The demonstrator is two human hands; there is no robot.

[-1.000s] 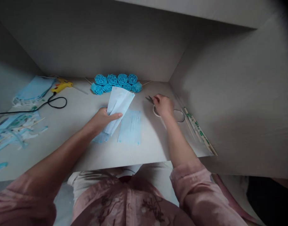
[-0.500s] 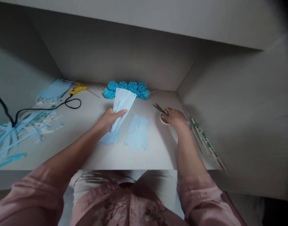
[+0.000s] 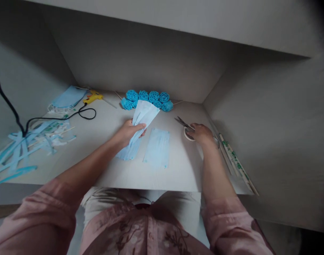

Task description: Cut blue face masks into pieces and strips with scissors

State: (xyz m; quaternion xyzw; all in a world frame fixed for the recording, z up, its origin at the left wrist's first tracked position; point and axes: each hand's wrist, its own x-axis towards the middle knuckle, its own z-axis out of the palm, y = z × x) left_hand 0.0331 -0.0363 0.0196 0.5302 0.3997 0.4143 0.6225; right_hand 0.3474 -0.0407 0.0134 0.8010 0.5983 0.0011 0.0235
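My left hand (image 3: pixel 131 131) is closed on a pale blue face mask sheet (image 3: pixel 146 112), thumb in front, its upper end fanned out. Beneath that hand, another blue sheet (image 3: pixel 128 153) lies partly covered on the table. A flat mask sheet (image 3: pixel 157 147) rests to its right. My right hand (image 3: pixel 201 134) has its fingers closed around a pair of scissors (image 3: pixel 181 121) low over the table, the blades pointing left and away. A roll of tape (image 3: pixel 186 135) sits right under the fingers, partly hidden.
Several blue rosettes on sticks (image 3: pixel 153 96) stand along the back wall. At the left are a yellow glue gun (image 3: pixel 93 97) with a black cord (image 3: pixel 56 123), a stack of masks (image 3: pixel 69 97) and blue strips (image 3: pixel 18 150). Green-marked sticks (image 3: pixel 235 159) lie by the right wall.
The whole view has shifted slightly, so things sit a little further right. My left hand still holds the mask sheet and my right hand stays at the scissors.
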